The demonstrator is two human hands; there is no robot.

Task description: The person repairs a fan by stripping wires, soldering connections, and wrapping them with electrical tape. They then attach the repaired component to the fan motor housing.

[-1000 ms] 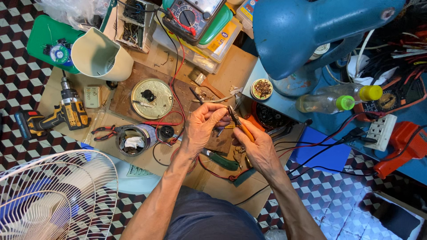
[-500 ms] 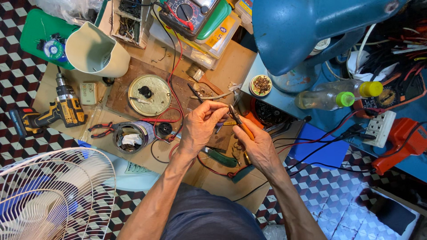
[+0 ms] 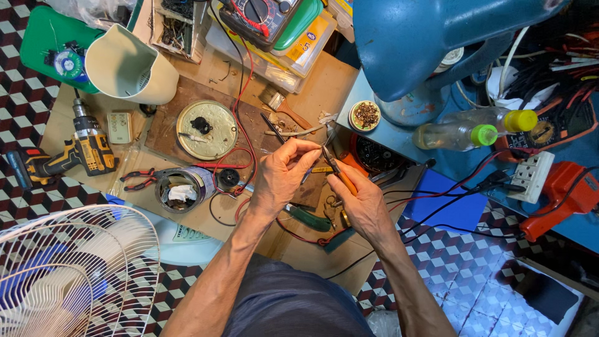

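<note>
A pair of orange-handled pliers is gripped in the right hand, metal tips pointed up toward the left hand. The left hand's fingers are pinched narrow on a small part at the plier tips; too small to tell what it is. Both hands are held over a brown cardboard sheet on a checkered tile floor.

Just below the hands, a green-handled tool is seen lying flat. A round metal disc, dull and scuffed, with a black centre piece, is laid on a worn wooden board. Beside it a short metal cylinder stuffed with white rag is seen, with red-handled pliers touching its left side. A yellow-black cordless drill is laid flat at left. A cream plastic jug is tipped on its side near a green lid. A white wire fan guard fills the lower left. At right, two clear plastic bottles with green and yellow caps are laid on a blue bench, near a white socket strip. A multimeter is seen at top, red lead trailing down.

Against the earlier frames: the pinch and the plier grip are unchanged; the hands are kept in almost the same spot, the view shifted slightly.
</note>
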